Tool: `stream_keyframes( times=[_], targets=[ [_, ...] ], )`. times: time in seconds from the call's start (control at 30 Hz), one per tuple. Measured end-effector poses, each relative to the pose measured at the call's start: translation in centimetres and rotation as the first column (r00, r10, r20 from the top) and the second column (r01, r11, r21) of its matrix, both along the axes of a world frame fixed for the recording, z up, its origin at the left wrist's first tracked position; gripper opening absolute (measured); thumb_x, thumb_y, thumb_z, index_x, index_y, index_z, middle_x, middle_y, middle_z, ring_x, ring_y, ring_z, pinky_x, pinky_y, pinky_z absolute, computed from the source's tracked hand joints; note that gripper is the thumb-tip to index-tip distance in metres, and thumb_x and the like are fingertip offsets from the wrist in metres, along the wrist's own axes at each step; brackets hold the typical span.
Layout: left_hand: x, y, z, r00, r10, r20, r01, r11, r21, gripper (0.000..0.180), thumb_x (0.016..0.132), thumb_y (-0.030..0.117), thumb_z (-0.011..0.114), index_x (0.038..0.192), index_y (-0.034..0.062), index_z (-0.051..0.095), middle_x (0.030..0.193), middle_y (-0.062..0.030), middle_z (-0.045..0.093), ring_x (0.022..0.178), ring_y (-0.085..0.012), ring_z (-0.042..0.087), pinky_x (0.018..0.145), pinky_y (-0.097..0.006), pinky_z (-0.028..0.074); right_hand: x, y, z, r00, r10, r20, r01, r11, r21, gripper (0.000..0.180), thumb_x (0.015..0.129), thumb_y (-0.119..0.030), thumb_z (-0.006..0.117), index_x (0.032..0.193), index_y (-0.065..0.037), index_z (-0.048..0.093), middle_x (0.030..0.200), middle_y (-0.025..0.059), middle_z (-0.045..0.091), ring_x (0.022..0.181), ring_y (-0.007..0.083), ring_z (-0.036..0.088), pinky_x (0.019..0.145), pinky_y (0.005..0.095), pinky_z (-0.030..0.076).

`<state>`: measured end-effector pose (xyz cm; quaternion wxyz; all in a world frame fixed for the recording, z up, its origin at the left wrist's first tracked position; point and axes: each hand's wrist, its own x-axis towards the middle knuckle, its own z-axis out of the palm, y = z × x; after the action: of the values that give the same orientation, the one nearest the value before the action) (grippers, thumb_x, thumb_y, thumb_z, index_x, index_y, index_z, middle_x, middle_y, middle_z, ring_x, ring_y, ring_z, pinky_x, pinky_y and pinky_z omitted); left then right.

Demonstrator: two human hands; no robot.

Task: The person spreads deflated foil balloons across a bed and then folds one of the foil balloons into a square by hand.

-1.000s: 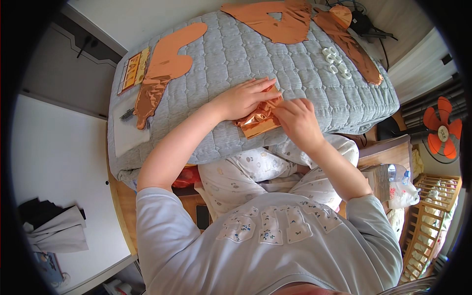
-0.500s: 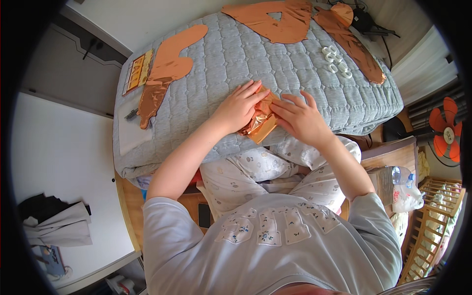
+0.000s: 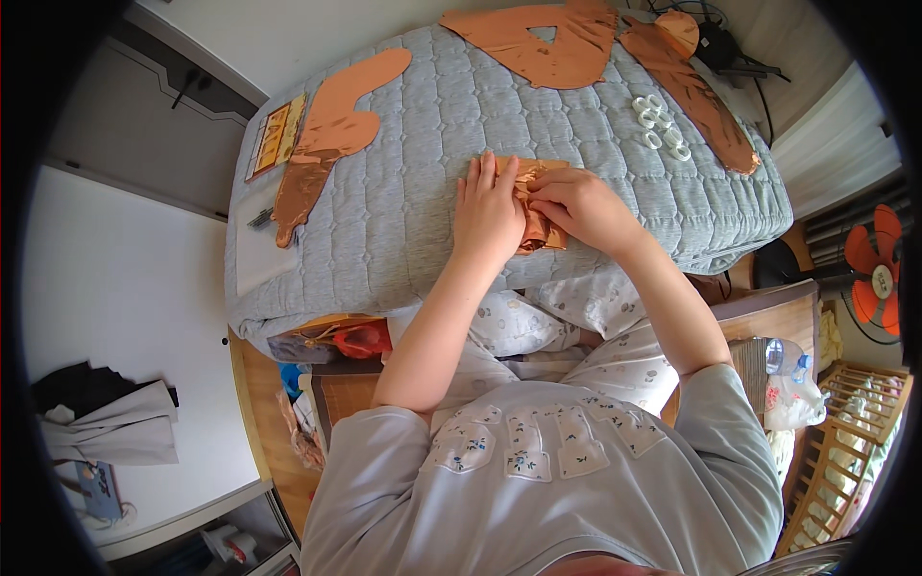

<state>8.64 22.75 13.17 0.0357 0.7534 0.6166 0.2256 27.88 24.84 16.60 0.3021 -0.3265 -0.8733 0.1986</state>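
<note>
My knees in patterned trousers point(image 3: 576, 326) press against the near edge of the grey quilted mattress point(image 3: 403, 211), which curves from the frame's lower left to its right; below that edge there is only a narrow strip of wooden floor point(image 3: 252, 403) crowded with a red bag point(image 3: 363, 338). In the centre of the frame my left hand point(image 3: 487, 216) lies flat, fingers spread, pressing on the left side of a crumpled copper foil piece point(image 3: 534, 223). My right hand point(image 3: 576, 206) touches it from the right, fingers curled and pinching the foil's upper fold. The foil sits between both hands, near the mattress's front edge. Left of my hands the quilt is open up to a copper foil balloon shape point(image 3: 327, 134) at upper left. Farther up, small white rings point(image 3: 659, 123) lie right of centre, and more foil shapes point(image 3: 547, 43) line the far edge.
</note>
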Motion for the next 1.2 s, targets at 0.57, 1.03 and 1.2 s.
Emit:
stream_keyframes(
  times=[0.57,1.03,1.2],
  targets=[
    [-5.0,5.2,1.2,0.713,-0.675,-0.19,0.682,0.73,-0.033,0.055,0.106,0.031,0.049,0.156,0.0102,0.04,0.161,-0.0095,0.041,0.15,-0.0304,0.036,0.123,-0.048,0.028,0.1,-0.4,1.8,0.976,0.036,0.216,-0.027,0.999,-0.042,0.035,0.075,-0.024,0.084,0.102,-0.005,0.074,0.115,0.0073,0.071,0.11,0.0309,0.064,0.097,0.0437,0.049],
    [-5.1,5.3,0.3,0.705,-0.666,-0.244,0.699,0.711,0.077,0.054,0.105,0.027,0.05,0.154,0.0076,0.042,0.158,-0.0111,0.044,0.146,-0.0308,0.041,0.119,-0.046,0.034,1.0,-2.6,0.5,0.978,0.207,0.011,-0.207,0.977,0.048,0.029,0.081,-0.004,0.077,0.11,-0.003,0.074,0.118,0.0114,0.072,0.117,0.0329,0.064,0.1,0.0446,0.053],
    [-4.9,4.9,0.5,0.711,-0.667,-0.224,0.693,0.718,0.064,0.053,0.106,0.027,0.049,0.156,0.0094,0.041,0.159,-0.0106,0.043,0.147,-0.0308,0.04,0.12,-0.047,0.033,0.6,-2.5,0.3,0.974,0.219,0.051,-0.225,0.962,0.157,0.021,0.081,-0.006,0.078,0.101,-0.003,0.073,0.11,0.0101,0.072,0.104,0.0318,0.067,0.091,0.0432,0.054]
  ],
)
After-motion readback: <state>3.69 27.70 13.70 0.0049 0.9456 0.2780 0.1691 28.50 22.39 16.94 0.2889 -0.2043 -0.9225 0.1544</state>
